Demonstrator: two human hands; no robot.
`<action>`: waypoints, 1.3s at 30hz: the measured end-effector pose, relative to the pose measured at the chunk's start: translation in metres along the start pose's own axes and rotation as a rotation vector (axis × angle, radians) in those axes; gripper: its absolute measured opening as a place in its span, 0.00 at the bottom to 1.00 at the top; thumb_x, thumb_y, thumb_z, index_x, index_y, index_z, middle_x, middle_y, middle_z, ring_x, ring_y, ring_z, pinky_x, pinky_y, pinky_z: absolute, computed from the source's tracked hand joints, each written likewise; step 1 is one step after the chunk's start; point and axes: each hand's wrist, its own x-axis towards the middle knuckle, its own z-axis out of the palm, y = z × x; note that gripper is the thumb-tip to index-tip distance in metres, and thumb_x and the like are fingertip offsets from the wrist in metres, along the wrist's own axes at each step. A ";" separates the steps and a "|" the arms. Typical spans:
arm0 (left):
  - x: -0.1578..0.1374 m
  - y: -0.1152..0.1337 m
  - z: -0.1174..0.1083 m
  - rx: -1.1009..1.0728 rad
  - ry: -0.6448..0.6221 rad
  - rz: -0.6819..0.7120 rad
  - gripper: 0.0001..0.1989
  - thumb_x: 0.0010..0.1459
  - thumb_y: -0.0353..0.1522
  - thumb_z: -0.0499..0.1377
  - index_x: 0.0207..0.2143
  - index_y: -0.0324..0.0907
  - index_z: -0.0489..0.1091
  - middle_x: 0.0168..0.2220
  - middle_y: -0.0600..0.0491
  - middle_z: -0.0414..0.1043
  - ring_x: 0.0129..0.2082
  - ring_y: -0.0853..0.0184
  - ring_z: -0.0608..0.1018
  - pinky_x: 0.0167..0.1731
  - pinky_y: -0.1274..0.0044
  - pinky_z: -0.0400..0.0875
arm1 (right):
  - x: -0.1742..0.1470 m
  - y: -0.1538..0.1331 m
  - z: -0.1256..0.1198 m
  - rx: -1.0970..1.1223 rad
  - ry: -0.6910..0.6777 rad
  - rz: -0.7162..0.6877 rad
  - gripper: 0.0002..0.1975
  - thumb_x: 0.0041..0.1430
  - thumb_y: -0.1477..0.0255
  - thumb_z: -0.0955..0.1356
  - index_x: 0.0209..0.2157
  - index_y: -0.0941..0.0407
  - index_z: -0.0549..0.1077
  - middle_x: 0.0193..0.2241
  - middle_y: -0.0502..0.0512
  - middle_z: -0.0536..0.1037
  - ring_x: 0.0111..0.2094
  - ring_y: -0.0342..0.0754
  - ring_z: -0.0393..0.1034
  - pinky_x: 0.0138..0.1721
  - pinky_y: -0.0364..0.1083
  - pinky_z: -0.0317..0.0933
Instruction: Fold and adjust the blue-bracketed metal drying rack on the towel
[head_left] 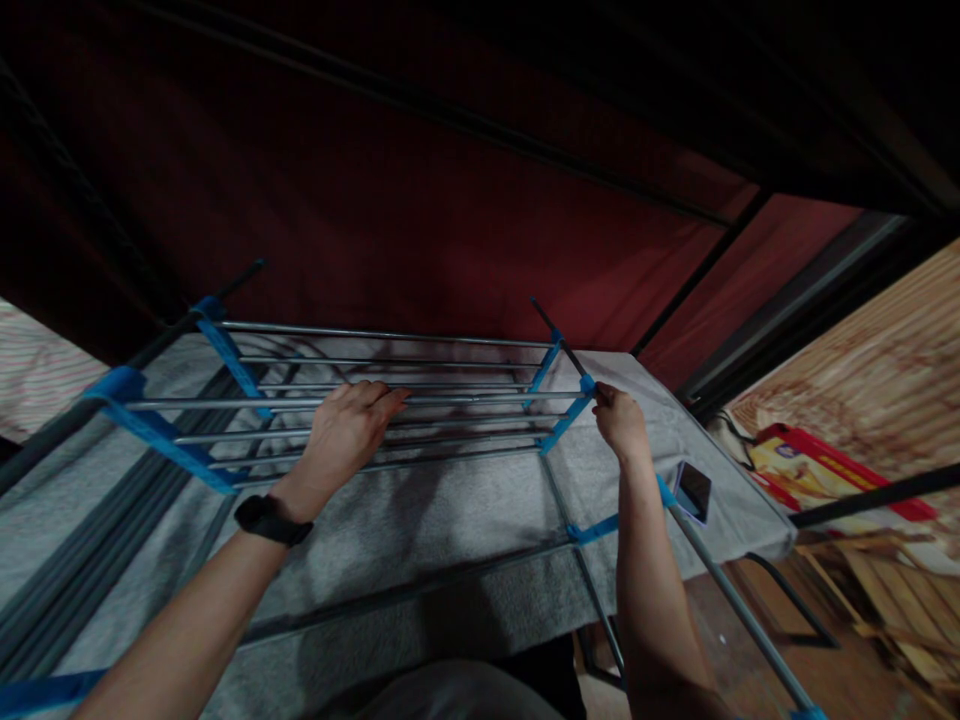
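Observation:
A rack of grey metal tubes [480, 342] joined by blue plastic brackets [161, 430] stands on a grey cloth-covered surface [442, 520]. My left hand [349, 425], with a black band on the wrist, is closed over a long front tube [472, 399], left of its middle. At the rack's right end, my right hand [619, 418] is closed around the dark side tube [574, 358], right beside the blue end bracket [568, 414]. My right fingertips are partly hidden.
Loose dark tubes [105, 530] lie bundled at left. A phone [692, 490] rests near the right edge, close to another grey tube [739, 600]. A red-yellow package [832, 470] and wooden slats [900, 600] are at right. Dark red fabric [420, 230] hangs behind.

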 end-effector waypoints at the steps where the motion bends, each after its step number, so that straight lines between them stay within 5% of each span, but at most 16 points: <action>1: 0.000 0.000 0.000 -0.003 -0.006 -0.001 0.18 0.73 0.36 0.49 0.53 0.44 0.78 0.37 0.45 0.78 0.39 0.56 0.78 0.38 0.66 0.66 | 0.000 0.000 0.000 0.000 0.001 0.001 0.24 0.65 0.78 0.61 0.59 0.56 0.76 0.52 0.64 0.83 0.55 0.54 0.77 0.52 0.44 0.65; 18: 0.000 0.000 0.002 -0.053 0.004 -0.004 0.18 0.73 0.36 0.50 0.52 0.43 0.78 0.37 0.44 0.77 0.39 0.55 0.78 0.40 0.65 0.67 | -0.002 -0.006 -0.002 -0.028 -0.012 0.002 0.24 0.66 0.77 0.61 0.60 0.58 0.76 0.52 0.67 0.82 0.57 0.57 0.76 0.53 0.47 0.65; 25: -0.002 0.010 -0.004 -0.027 -0.024 -0.015 0.16 0.73 0.33 0.50 0.51 0.40 0.77 0.38 0.45 0.77 0.40 0.57 0.78 0.42 0.66 0.68 | 0.002 0.013 0.013 -0.084 0.052 -0.023 0.25 0.66 0.71 0.61 0.61 0.59 0.75 0.49 0.70 0.83 0.52 0.63 0.78 0.46 0.52 0.67; 31: -0.015 0.014 -0.011 -0.116 0.121 0.004 0.18 0.72 0.32 0.52 0.61 0.43 0.70 0.53 0.42 0.76 0.53 0.57 0.77 0.58 0.61 0.64 | 0.007 0.027 0.020 -0.161 0.068 -0.087 0.27 0.65 0.68 0.61 0.62 0.57 0.74 0.42 0.69 0.84 0.44 0.65 0.80 0.42 0.54 0.68; 35: -0.052 0.013 -0.014 -0.081 0.267 -0.234 0.13 0.71 0.31 0.53 0.54 0.44 0.72 0.48 0.43 0.76 0.51 0.56 0.76 0.56 0.60 0.64 | 0.004 0.024 0.018 -0.192 0.056 -0.096 0.27 0.67 0.66 0.59 0.62 0.57 0.74 0.42 0.73 0.83 0.42 0.65 0.80 0.41 0.56 0.69; 39: -0.102 -0.016 -0.012 -0.087 0.513 -0.714 0.06 0.69 0.35 0.54 0.42 0.44 0.70 0.42 0.45 0.74 0.46 0.55 0.75 0.50 0.60 0.69 | 0.000 0.018 0.018 -0.250 0.026 -0.075 0.29 0.70 0.56 0.57 0.60 0.55 0.75 0.40 0.74 0.82 0.39 0.68 0.80 0.39 0.60 0.70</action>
